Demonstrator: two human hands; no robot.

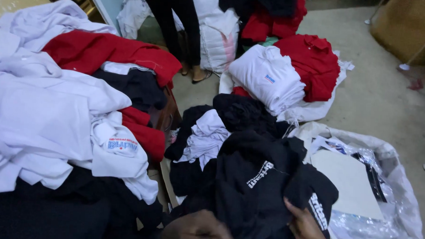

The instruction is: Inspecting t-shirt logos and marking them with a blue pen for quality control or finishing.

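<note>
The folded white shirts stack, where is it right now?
In the head view, the folded white shirts stack sits upper centre-right on the floor, against the red shirts, just beyond the black garment pile.

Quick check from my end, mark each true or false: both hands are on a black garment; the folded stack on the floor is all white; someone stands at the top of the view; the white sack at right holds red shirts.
1. Both hands, left hand and right hand, touch the black printed cotton garment. True.
2. The folded stack is all white. False: folded white shirts lie beside a folded red shirt.
3. A person's dark-trousered legs stand at the top. True.
4. The white sack holds red shirts. False: it holds a pale flat card and clear plastic wrap.
</note>
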